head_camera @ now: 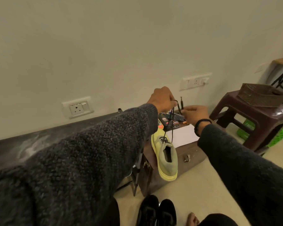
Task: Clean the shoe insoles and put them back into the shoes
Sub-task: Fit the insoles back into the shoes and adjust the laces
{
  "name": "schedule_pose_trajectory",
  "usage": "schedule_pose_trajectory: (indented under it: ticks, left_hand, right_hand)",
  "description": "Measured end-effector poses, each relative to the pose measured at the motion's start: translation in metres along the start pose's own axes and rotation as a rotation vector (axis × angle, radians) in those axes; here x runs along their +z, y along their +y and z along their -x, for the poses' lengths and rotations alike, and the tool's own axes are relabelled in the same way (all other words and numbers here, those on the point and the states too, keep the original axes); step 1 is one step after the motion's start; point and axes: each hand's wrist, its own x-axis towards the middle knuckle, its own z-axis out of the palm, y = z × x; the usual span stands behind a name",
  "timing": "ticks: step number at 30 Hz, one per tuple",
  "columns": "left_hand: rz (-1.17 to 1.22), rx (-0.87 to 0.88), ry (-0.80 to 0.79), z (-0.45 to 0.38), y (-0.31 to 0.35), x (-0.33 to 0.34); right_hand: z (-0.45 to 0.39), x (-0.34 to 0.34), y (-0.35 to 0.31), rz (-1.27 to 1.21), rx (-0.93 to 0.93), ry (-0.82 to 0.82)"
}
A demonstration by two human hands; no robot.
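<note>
A grey-green shoe point(166, 158) with a yellow sole lies on its side on a low brown table point(193, 154), heel toward me, its opening dark. Black laces point(169, 128) run up from it. My left hand point(163, 99) pinches one lace end raised above the shoe. My right hand point(194, 114) pinches the other lace end beside it. No insole shows. Two black shoes point(157, 211) stand on the floor near my feet.
A white box point(183, 136), small tins and a remote point(171, 119) sit behind the shoe. A dark plastic stool point(258, 121) carrying a brown basket point(261, 95) stands at right, with a green crate point(279, 136) under it. Wall sockets point(78, 107) are at left.
</note>
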Motion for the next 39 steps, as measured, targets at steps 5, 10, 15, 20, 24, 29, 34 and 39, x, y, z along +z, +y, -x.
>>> schedule_pose_trajectory:
  ticks: [5,10,15,20,24,29,34,39]
  left_hand:
    - [0.096,-0.092,0.033,-0.009,-0.006,0.010]
    - [0.299,-0.349,0.119,-0.013,-0.031,0.018]
    - [0.448,-0.575,0.149,-0.006,-0.056,0.032]
    - [0.787,-0.780,0.020,0.023,-0.062,0.063]
    - [1.014,-0.950,-0.209,0.053,-0.066,0.096]
    - [1.166,-0.989,-0.481,0.077,-0.062,0.137]
    - [1.361,-1.024,-0.365,0.073,-0.048,0.150]
    - [1.435,-1.156,-0.228,0.054,-0.055,0.150]
  right_hand:
    - [0.019,0.017,0.002,-0.395,0.216,-0.564]
    - [0.013,0.003,0.009,-0.488,0.341,-0.832]
    - [0.006,-0.007,0.013,-0.386,0.252,-0.839]
    - [-0.003,-0.010,0.007,-0.026,0.084,-0.884]
    - [-0.003,-0.012,-0.004,0.446,-0.110,-0.847]
    - [0.033,0.001,-0.013,1.262,-0.630,-0.671]
    - [0.062,0.003,0.027,1.279,-0.833,-0.396]
    - [0.085,-0.018,0.084,1.023,-0.841,-0.286]
